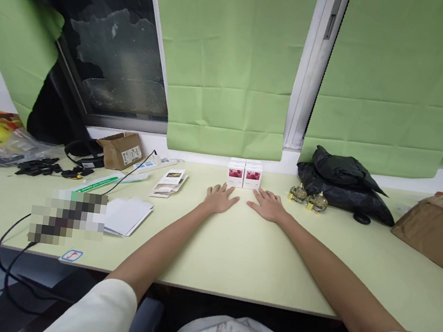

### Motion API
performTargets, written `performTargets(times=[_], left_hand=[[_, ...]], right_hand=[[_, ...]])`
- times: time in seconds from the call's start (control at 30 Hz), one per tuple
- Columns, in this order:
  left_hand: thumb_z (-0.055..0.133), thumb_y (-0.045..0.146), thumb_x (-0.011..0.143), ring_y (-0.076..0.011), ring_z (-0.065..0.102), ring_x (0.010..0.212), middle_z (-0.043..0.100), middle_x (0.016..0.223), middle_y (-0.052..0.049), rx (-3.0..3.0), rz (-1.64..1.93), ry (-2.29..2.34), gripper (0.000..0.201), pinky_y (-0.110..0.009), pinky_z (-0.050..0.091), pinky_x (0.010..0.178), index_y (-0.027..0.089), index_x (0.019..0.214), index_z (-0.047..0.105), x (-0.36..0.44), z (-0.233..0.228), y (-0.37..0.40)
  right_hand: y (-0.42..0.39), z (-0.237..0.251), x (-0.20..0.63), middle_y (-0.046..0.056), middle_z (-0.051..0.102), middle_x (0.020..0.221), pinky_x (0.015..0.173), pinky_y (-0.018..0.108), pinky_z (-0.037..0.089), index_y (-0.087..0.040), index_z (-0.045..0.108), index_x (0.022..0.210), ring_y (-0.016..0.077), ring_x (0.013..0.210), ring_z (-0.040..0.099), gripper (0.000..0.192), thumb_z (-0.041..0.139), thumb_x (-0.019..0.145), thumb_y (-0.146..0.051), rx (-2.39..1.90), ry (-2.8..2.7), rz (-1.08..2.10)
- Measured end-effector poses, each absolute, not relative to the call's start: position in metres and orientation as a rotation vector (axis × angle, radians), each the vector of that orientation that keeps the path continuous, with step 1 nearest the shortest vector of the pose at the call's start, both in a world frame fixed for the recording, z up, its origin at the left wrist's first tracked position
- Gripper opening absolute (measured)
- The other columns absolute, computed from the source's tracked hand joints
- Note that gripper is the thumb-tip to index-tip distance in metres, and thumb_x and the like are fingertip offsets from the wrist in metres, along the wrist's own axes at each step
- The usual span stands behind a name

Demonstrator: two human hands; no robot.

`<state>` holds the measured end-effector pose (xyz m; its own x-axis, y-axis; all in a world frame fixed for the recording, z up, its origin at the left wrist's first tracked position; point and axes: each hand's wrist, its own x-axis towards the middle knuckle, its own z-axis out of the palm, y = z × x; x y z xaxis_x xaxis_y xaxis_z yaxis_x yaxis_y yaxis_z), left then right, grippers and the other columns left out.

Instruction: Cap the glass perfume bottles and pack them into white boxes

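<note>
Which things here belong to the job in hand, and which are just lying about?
Likely in the job: left hand, right hand, white boxes just beyond them.

Likely just lying about: black bags, gold-coloured objects, open brown box, white papers.

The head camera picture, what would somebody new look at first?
Probably the pink-pictured white boxes at the far edge of the table, with the left hand and right hand spread just in front of them. Next, maybe, the big green blinds hanging behind, and the black plastic bundle to the boxes' right.
</note>
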<state>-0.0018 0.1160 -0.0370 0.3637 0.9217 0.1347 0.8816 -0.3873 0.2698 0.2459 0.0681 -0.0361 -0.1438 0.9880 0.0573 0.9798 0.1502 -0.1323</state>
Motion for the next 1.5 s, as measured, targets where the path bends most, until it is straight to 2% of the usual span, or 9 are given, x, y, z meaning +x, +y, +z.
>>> performTargets(times=[0.37, 0.63, 0.87, 1.1, 1.27, 1.5], left_hand=[[0.019, 0.085, 0.093, -0.0384, 0.019, 0.160, 0.019, 0.176, -0.007, 2.545, 0.187, 1.673, 0.087, -0.061, 0.015, 0.126, 0.037, 0.164, 0.031, 0.000, -0.023, 0.119], [0.017, 0.080, 0.097, -0.0368, 0.017, 0.161, 0.018, 0.176, -0.009, 2.552, 0.211, 1.575, 0.087, -0.057, 0.014, 0.128, 0.028, 0.166, 0.031, -0.012, -0.022, 0.108], [0.020, 0.075, 0.101, -0.0331, 0.024, 0.160, 0.027, 0.174, -0.004, 2.620, 0.328, 1.442, 0.081, -0.051, 0.019, 0.129, 0.027, 0.163, 0.038, -0.049, -0.034, 0.093], [0.028, 0.071, 0.102, -0.0307, 0.032, 0.157, 0.036, 0.170, -0.006, 2.643, 0.368, 1.433, 0.075, -0.046, 0.025, 0.128, 0.025, 0.158, 0.046, -0.055, -0.030, 0.086], [0.027, 0.067, 0.104, -0.0316, 0.037, 0.155, 0.038, 0.169, -0.008, 2.692, 0.306, 1.456, 0.070, -0.048, 0.034, 0.123, 0.024, 0.156, 0.048, -0.054, -0.020, 0.077], [0.032, 0.060, 0.106, -0.0320, 0.063, 0.129, 0.059, 0.152, -0.010, 2.849, 0.245, 1.539, 0.055, -0.047, 0.047, 0.106, 0.027, 0.139, 0.061, -0.053, -0.009, 0.067]], right_hand=[[0.080, -0.035, 0.248, 0.006, 0.018, 0.176, 0.125, 0.058, 0.019, -0.029, 0.025, 0.168, 0.0372, 0.158, 0.021, 0.099, 0.013, 0.091, -0.090, -1.935, -2.279, 0.125], [0.069, -0.030, 0.251, 0.010, 0.020, 0.176, 0.125, 0.059, 0.020, -0.023, 0.028, 0.168, 0.0395, 0.158, 0.021, 0.094, 0.019, 0.096, -0.083, -1.872, -2.306, 0.174], [0.041, -0.034, 0.271, 0.007, 0.022, 0.175, 0.126, 0.055, 0.021, -0.027, 0.031, 0.167, 0.0361, 0.159, 0.022, 0.083, 0.021, 0.101, -0.076, -1.755, -2.343, 0.237], [0.031, -0.037, 0.276, 0.006, 0.027, 0.174, 0.126, 0.054, 0.022, -0.026, 0.036, 0.165, 0.0332, 0.159, 0.025, 0.077, 0.027, 0.103, -0.071, -1.729, -2.280, 0.232], [0.029, -0.033, 0.275, 0.008, 0.031, 0.172, 0.126, 0.054, 0.022, -0.024, 0.040, 0.163, 0.0331, 0.158, 0.027, 0.075, 0.033, 0.103, -0.069, -1.708, -2.260, 0.262], [0.026, -0.033, 0.277, 0.007, 0.032, 0.172, 0.126, 0.054, 0.022, -0.025, 0.041, 0.162, 0.0326, 0.158, 0.028, 0.072, 0.035, 0.104, -0.066, -1.699, -2.244, 0.276]])
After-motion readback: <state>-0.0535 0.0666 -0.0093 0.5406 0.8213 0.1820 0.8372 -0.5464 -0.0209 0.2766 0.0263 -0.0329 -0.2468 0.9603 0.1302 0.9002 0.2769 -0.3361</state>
